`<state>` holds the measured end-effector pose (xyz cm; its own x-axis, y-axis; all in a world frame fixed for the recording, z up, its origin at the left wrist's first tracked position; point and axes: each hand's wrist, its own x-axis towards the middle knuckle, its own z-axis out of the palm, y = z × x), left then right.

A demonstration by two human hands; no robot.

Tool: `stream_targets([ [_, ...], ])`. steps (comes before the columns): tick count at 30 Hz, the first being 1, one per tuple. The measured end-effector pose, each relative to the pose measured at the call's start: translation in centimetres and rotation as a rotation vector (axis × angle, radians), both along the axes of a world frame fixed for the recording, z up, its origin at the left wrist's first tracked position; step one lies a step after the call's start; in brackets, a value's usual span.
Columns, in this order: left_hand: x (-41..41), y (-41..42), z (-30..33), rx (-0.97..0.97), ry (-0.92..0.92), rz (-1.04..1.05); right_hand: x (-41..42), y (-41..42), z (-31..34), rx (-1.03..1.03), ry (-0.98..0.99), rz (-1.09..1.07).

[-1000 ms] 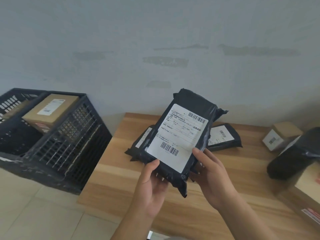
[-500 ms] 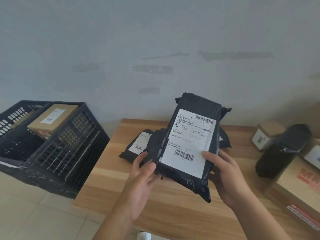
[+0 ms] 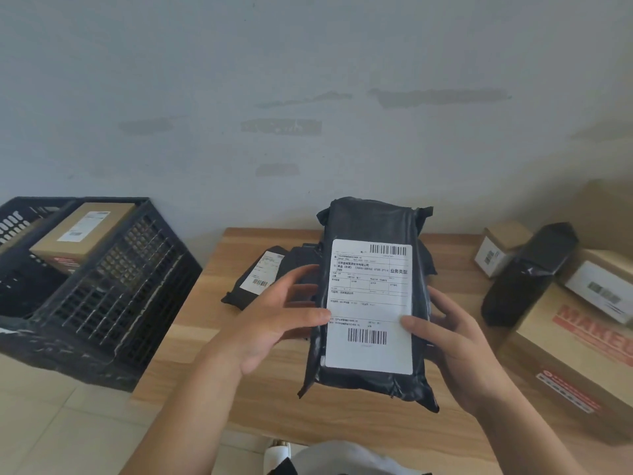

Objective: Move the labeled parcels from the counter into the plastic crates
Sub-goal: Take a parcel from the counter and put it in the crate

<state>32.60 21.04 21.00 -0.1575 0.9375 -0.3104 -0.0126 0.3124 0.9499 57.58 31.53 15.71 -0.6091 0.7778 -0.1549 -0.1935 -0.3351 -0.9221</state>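
Note:
I hold a black poly-bag parcel [image 3: 371, 234] upright above the wooden counter [image 3: 212, 317], its white barcode label facing me. My left hand [image 3: 274, 323] grips its left edge with the thumb on the label's side. My right hand [image 3: 455, 344] grips the right edge, thumb on the label. Behind it on the counter lies another black labeled parcel [image 3: 257, 279], partly hidden. A black plastic crate [image 3: 113, 296] stands on the floor at the left with a labeled cardboard box [image 3: 82, 234] inside.
At the counter's right stand a small labeled carton [image 3: 496, 248], a black wrapped parcel [image 3: 527, 275], a large printed cardboard box [image 3: 575, 351] and a white-labeled box [image 3: 603, 286]. A grey wall runs behind. Tiled floor lies below the crate.
The held parcel has turned from tilted to upright and shifted right and nearer. My left hand has moved from its lower corner up to its left edge.

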Motion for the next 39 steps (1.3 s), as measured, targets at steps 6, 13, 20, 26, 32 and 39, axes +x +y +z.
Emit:
stream_targets([
  [6, 1.0, -2.1, -1.6, -0.009, -0.01, 0.06, 0.6, -1.2, -0.4, 0.019, 0.024, 0.03],
  [13, -0.4, -7.1, -2.5, 0.017, 0.007, 0.204, -2.5, -2.8, -0.5, 0.017, -0.008, 0.178],
  [20, -2.8, -14.3, -2.2, 0.066, 0.033, 0.411, -8.1, -5.6, 0.9, 0.096, -0.043, 0.371],
  [26, -6.4, -21.1, -2.3, 0.102, 0.004, 0.543, -14.7, -9.8, 2.0, 0.162, -0.087, 0.521],
  [32, -10.7, -32.1, -3.6, 0.113, -0.076, 0.756, -23.1, -18.3, 1.2, 0.109, -0.117, 0.691],
  [39, -16.0, -45.8, -4.3, 0.141, -0.108, 0.904, -32.9, -30.1, 0.8, 0.095, -0.154, 0.862],
])
